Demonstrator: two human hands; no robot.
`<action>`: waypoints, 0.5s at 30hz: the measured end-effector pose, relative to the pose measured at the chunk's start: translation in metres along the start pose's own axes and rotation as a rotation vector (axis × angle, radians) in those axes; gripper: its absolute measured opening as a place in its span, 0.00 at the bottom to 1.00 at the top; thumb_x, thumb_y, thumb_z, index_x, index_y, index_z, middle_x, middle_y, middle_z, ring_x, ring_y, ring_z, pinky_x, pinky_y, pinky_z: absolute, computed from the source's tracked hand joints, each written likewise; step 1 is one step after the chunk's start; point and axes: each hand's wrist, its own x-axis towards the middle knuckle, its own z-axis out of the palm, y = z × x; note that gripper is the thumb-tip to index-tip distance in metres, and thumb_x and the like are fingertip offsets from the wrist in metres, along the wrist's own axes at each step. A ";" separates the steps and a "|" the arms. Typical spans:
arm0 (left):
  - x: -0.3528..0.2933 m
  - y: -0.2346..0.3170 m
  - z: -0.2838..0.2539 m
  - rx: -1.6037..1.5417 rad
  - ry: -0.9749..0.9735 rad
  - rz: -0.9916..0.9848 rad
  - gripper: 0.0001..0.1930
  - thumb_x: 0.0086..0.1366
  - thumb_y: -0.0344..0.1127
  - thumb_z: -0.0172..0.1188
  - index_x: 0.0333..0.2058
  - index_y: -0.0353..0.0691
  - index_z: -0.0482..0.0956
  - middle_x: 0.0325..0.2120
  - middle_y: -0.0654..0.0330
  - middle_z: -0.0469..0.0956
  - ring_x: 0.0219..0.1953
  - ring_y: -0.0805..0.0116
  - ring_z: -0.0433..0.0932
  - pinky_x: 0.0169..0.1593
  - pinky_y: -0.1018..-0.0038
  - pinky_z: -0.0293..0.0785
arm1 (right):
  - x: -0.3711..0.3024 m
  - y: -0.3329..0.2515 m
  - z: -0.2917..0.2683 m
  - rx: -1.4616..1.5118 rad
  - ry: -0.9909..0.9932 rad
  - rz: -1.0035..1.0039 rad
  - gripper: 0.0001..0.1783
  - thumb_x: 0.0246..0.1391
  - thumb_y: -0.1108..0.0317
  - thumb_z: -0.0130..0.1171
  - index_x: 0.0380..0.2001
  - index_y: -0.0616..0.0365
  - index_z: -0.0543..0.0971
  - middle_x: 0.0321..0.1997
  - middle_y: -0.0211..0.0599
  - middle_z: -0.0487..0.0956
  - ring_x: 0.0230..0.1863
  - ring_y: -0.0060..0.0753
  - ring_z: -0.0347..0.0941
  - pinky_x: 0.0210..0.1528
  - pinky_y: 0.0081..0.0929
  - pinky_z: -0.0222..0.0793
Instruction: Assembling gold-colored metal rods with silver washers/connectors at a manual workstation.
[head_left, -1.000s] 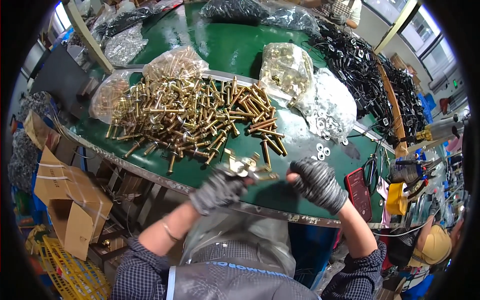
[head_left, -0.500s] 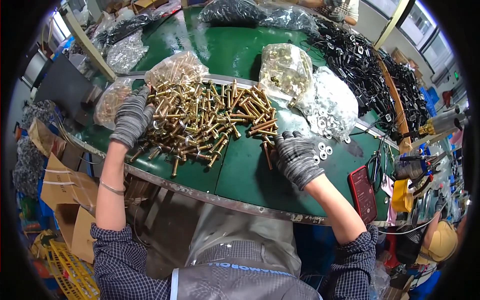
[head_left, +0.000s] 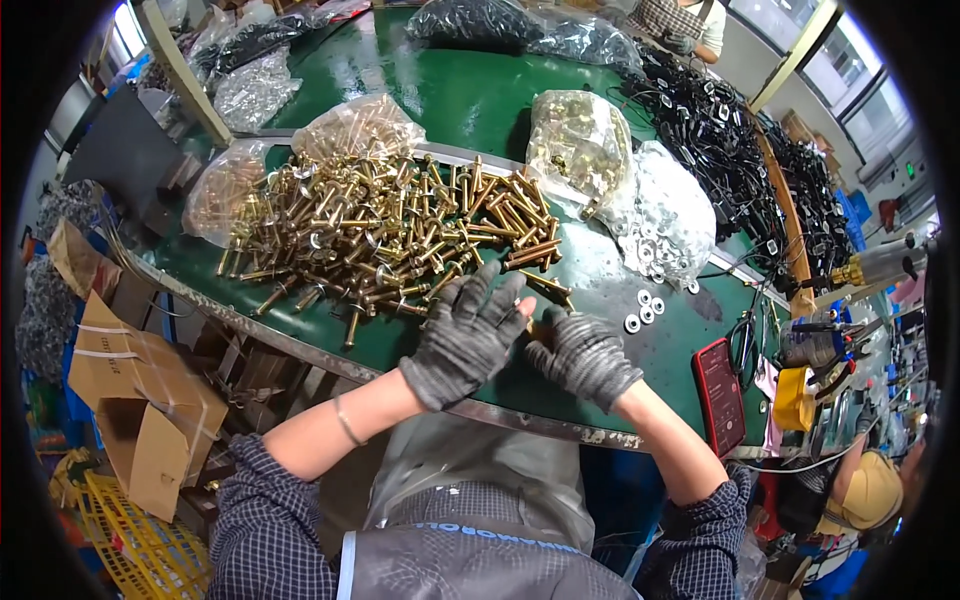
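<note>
Both my hands wear grey striped knit gloves. My left hand (head_left: pixel 465 342) is over the near edge of the bolt pile, its fingers stretched out and one bare fingertip showing. Close beside it, my right hand (head_left: pixel 588 362) curls with fingers and thumb together. A small brassy bit shows at its fingertips, too hidden to name. The gold-coloured bolts (head_left: pixel 370 230) lie heaped in front of me, several with washers on their shanks. A few loose bolts (head_left: pixel 548 290) lie just beyond my hands. Flat silver washers (head_left: pixel 645 308) lie right of my right hand.
Clear bags of gold-coloured hardware (head_left: pixel 578 150) and washers (head_left: pixel 672 205) stand behind. Black cabled parts (head_left: pixel 700 130) fill the right rear. A red-cased phone (head_left: pixel 719 395) and yellow tape roll (head_left: pixel 793 398) lie at right. A cardboard box (head_left: pixel 150 420) is left of the green table (head_left: pixel 330 345).
My left hand has come from the pile's left side across to the middle, beside my right hand. My right hand has drawn slightly nearer to me, its fingers curling.
</note>
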 end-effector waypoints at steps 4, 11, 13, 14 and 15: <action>0.004 0.000 0.014 -0.082 -0.081 -0.039 0.10 0.49 0.33 0.55 0.33 0.43 0.74 0.39 0.57 0.72 0.42 0.59 0.70 0.43 0.64 0.65 | -0.005 0.015 0.002 0.590 -0.066 -0.324 0.15 0.42 0.59 0.52 0.30 0.58 0.71 0.31 0.46 0.73 0.33 0.48 0.69 0.34 0.40 0.66; 0.003 0.003 -0.028 -1.566 -0.511 -1.281 0.12 0.58 0.38 0.49 0.36 0.36 0.72 0.35 0.60 0.73 0.37 0.70 0.72 0.38 0.76 0.70 | 0.032 0.040 0.009 -0.294 0.559 -0.200 0.10 0.40 0.64 0.55 0.25 0.58 0.71 0.23 0.43 0.71 0.27 0.46 0.68 0.29 0.37 0.63; 0.001 0.008 -0.025 -1.747 -0.472 -1.338 0.13 0.59 0.39 0.49 0.36 0.36 0.72 0.34 0.61 0.73 0.36 0.71 0.72 0.37 0.78 0.71 | 0.022 0.030 0.007 -0.246 0.583 -0.246 0.10 0.40 0.63 0.55 0.25 0.57 0.71 0.23 0.43 0.71 0.27 0.46 0.68 0.29 0.38 0.63; 0.001 0.011 -0.022 -1.930 -0.440 -1.383 0.14 0.59 0.40 0.49 0.36 0.35 0.71 0.33 0.62 0.73 0.34 0.72 0.72 0.37 0.79 0.71 | 0.011 0.022 0.004 -0.194 0.608 -0.280 0.10 0.40 0.63 0.55 0.25 0.57 0.71 0.23 0.43 0.71 0.28 0.45 0.68 0.29 0.38 0.63; -0.001 0.013 -0.020 -2.117 -0.404 -1.420 0.14 0.59 0.41 0.49 0.37 0.35 0.71 0.32 0.62 0.73 0.32 0.74 0.72 0.36 0.80 0.72 | 0.002 0.016 0.002 -0.143 0.633 -0.310 0.11 0.40 0.62 0.56 0.24 0.57 0.71 0.23 0.43 0.71 0.28 0.45 0.68 0.29 0.38 0.63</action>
